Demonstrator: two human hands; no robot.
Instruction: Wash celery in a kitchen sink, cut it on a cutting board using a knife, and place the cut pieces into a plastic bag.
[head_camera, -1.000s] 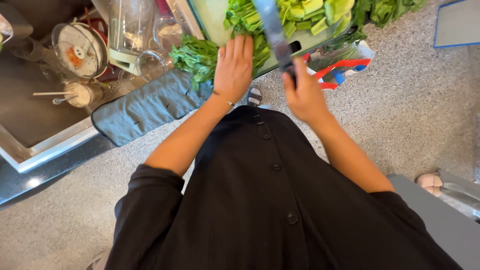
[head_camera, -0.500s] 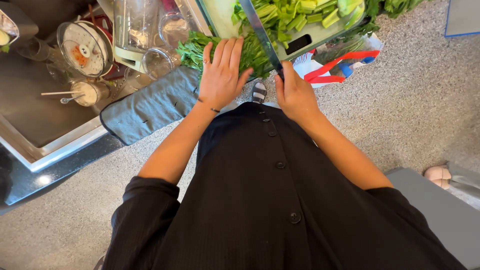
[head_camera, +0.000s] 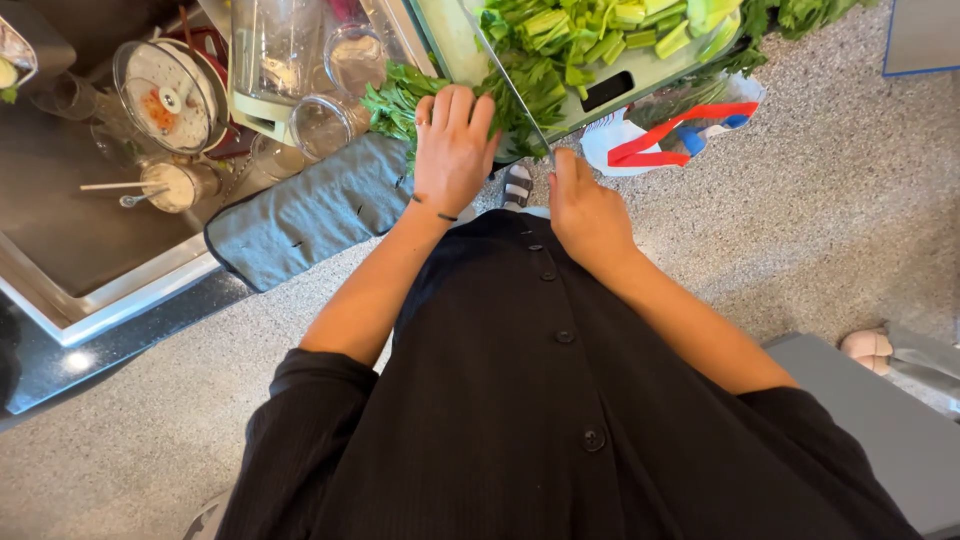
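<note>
Left hand (head_camera: 455, 150): flat, fingers spread, pressing a bunch of leafy herbs (head_camera: 395, 100) at the near end of the cutting board (head_camera: 455, 40). It grips nothing.

Right hand (head_camera: 585, 205): closed round the handle of a knife (head_camera: 510, 85); the blade runs away from the body, just right of the left fingers, its edge on the greens.

Cut greens (head_camera: 590, 30): a heap of pale green pieces on the far part of the board, so judged a fair share done.

Left to cut: the herbs under the left hand, apparently whole, and more leafy stalks (head_camera: 800, 15) off the board's far right corner.

Nearby: grey mitt (head_camera: 300, 215) on the worktop edge; sink (head_camera: 90, 250) with glasses, a strainer (head_camera: 165, 95) and a cup; a bag (head_camera: 670, 145) with red handles on the floor.
</note>
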